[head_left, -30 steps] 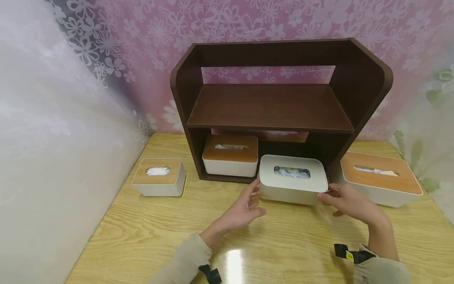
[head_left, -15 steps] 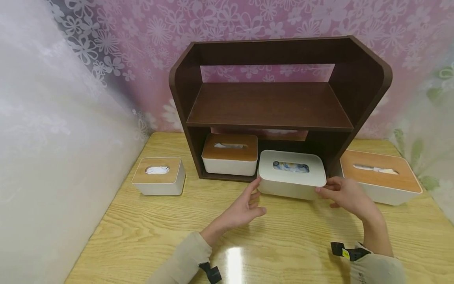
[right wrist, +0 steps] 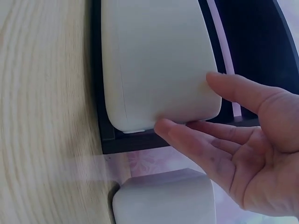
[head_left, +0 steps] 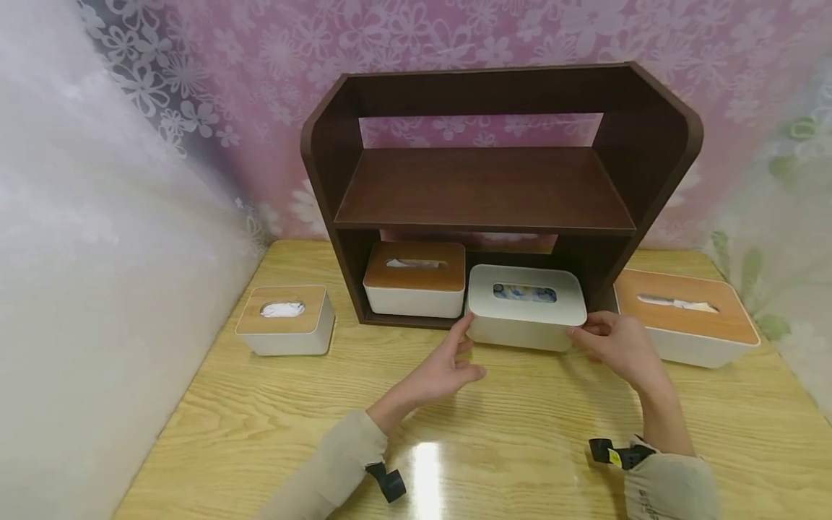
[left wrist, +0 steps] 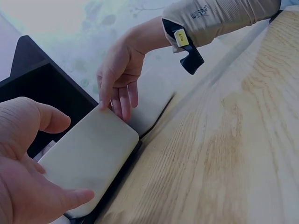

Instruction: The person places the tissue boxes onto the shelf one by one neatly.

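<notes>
The left hand (head_left: 442, 372), spread, touches the white-lidded box (head_left: 520, 331) while the right hand (head_left: 622, 349) pinches its right corner.

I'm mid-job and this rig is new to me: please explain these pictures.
No robot: the left grip and right grip are a person's hands. The wide picture is taken from the head, the close ones from the wrists. The right grip holds a corner of the white tissue box, partway into the bottom of the dark rack; the left touches its other end. Beside it sits a wood-topped tissue box. A small tissue box stands left on the wooden table, a long one right.
</notes>
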`<state>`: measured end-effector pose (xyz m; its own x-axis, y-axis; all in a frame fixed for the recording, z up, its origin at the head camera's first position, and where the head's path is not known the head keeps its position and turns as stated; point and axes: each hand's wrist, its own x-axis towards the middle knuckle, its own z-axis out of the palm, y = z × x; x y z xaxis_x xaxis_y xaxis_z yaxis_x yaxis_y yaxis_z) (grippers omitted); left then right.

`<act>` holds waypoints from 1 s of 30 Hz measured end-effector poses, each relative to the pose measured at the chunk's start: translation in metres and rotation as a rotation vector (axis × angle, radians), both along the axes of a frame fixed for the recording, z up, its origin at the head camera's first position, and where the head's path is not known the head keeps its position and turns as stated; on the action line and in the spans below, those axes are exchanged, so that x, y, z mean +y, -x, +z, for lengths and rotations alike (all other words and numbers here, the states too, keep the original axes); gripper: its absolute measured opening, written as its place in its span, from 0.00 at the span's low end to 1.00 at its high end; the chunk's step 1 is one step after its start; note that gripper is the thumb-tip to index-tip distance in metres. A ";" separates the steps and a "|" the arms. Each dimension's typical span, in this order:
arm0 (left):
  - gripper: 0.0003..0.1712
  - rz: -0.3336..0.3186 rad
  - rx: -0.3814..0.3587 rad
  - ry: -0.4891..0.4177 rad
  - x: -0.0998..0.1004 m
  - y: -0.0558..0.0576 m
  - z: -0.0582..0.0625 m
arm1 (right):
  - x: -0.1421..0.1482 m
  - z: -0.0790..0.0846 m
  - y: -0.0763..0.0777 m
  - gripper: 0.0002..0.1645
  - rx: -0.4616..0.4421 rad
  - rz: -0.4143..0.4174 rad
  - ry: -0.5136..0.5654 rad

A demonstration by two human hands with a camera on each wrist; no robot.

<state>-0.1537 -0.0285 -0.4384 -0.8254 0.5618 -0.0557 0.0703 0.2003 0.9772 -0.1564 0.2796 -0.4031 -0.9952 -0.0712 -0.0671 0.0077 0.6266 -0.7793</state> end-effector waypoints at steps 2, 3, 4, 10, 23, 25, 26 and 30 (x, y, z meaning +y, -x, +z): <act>0.53 0.003 -0.001 0.003 0.000 0.001 0.001 | -0.002 0.000 0.000 0.35 0.009 0.001 0.000; 0.53 0.004 -0.002 0.003 0.000 0.001 0.001 | -0.002 0.001 0.000 0.35 0.006 0.004 0.007; 0.53 0.005 -0.003 0.005 0.000 0.002 0.001 | -0.003 0.001 0.000 0.36 0.001 0.010 0.010; 0.54 0.007 -0.009 0.005 0.002 0.004 0.000 | -0.004 0.005 -0.002 0.41 -0.063 0.045 0.040; 0.55 0.036 -0.028 0.014 0.008 0.003 -0.002 | -0.007 0.006 -0.008 0.37 -0.082 0.115 0.112; 0.56 0.040 -0.028 0.021 0.010 0.002 -0.001 | -0.008 0.007 -0.010 0.34 -0.068 0.122 0.089; 0.56 0.042 -0.028 0.022 0.011 0.002 -0.001 | -0.008 0.008 -0.011 0.34 -0.060 0.125 0.079; 0.57 0.060 -0.027 0.030 0.013 0.003 0.000 | -0.009 0.009 -0.011 0.36 -0.053 0.151 0.086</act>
